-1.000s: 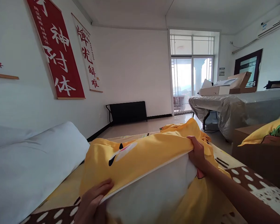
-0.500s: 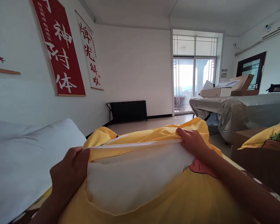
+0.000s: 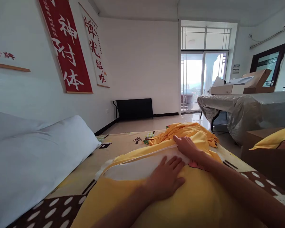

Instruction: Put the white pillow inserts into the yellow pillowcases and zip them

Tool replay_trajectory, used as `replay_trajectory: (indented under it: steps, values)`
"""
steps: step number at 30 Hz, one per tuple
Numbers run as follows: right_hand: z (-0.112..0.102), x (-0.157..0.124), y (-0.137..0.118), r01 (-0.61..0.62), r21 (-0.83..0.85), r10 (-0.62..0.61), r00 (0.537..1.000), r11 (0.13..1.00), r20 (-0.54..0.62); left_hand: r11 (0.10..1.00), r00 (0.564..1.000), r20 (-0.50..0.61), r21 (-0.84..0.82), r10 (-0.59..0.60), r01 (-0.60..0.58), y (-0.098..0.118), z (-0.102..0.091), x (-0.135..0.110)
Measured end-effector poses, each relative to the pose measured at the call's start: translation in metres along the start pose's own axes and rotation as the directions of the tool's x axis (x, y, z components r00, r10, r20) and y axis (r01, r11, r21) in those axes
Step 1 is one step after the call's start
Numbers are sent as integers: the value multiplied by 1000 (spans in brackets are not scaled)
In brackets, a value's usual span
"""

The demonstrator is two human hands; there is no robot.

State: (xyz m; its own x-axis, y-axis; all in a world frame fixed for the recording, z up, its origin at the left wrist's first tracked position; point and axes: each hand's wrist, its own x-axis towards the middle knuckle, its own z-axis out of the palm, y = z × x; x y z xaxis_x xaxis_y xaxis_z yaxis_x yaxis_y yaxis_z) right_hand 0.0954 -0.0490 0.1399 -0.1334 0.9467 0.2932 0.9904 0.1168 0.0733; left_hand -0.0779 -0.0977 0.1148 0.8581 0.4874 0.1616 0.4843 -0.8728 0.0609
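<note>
A yellow pillowcase (image 3: 194,199) lies in front of me with a white pillow (image 3: 130,169) showing through its long opening. My left hand (image 3: 166,179) rests with fingers spread across the near edge of that opening, on the pillow and the cloth. Just beyond it, my right hand (image 3: 188,148) is closed on the far edge of the pillowcase, near the right end of the opening. Part of a pink printed shape shows beside my right wrist. Behind the hands lies a crumpled heap of yellow cloth (image 3: 187,128).
White pillows (image 3: 49,148) lie on the left of a patterned bedsheet (image 3: 123,142). At the right stand a cardboard box (image 3: 254,139) with a yellow cushion (image 3: 273,139) on it, and a plastic-covered table (image 3: 239,104) bearing opened boxes. A black folded panel (image 3: 135,108) leans by the far wall.
My left hand has let go of the opening's left end and moved right onto the pillow. The opening has sunk and narrowed. My right hand keeps its hold. The view has shifted slightly.
</note>
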Motion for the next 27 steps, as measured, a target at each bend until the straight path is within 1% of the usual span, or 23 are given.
replay_trajectory:
  steps: [1,3,5,6,8,10,11,12,14,15,16,17,19,21,22,23,24,26,27]
  values:
    - [-3,-1,3,4,-6,-4,1000,1000,-12,1000,1000,6,-10,-30,30,-4,10,11]
    - [-10,-8,10,13,-34,-15,998,999,-60,996,997,31,-52,-70,71,-16,29,26]
    - [-17,-21,17,21,-74,-29,993,997,-119,989,995,61,-125,-75,82,-29,44,32]
    - [-19,-30,19,42,-93,-56,987,995,-148,983,996,68,-168,-65,76,-34,50,33]
    - [-16,-49,19,135,-119,-155,971,984,-180,968,998,49,-245,-38,49,-40,56,33]
    - [-1,-66,18,254,-126,-271,951,959,-147,957,1000,6,-290,-26,27,-42,58,32]
    - [10,-72,18,289,-116,-301,948,950,-105,953,999,2,-301,-34,33,-40,58,31]
    - [23,-77,19,295,-92,-300,953,951,-45,952,998,12,-300,-57,58,-38,56,30]
    - [49,-81,24,230,-20,-228,970,973,87,954,988,73,-260,-135,150,-30,51,27]
    - [58,-81,27,183,13,-183,974,983,131,957,980,102,-219,-172,190,-26,47,24]
    - [64,-80,31,145,40,-150,977,989,153,963,975,107,-167,-194,210,-21,43,21]
    - [67,-80,35,124,55,-131,979,991,154,973,977,91,-112,-194,204,-16,38,17]
    - [63,-80,39,132,55,-138,983,990,124,990,990,31,6,-141,141,-10,28,6]
    - [53,-83,39,167,45,-170,980,985,99,986,995,-46,138,-87,93,-10,18,-11]
    - [48,-86,38,182,43,-185,978,982,90,971,992,-96,217,-83,102,-14,13,-20]
    - [45,-88,37,192,44,-195,978,980,78,945,983,-155,296,-99,142,-20,8,-30]
    - [44,-90,35,196,49,-199,978,979,65,909,967,-220,362,-131,206,-28,4,-40]
    - [44,-91,32,187,61,-189,981,981,37,825,916,-309,425,-254,372,-51,-5,-58]
    - [45,-91,31,183,67,-184,983,981,19,788,887,-316,421,-337,449,-65,-8,-65]
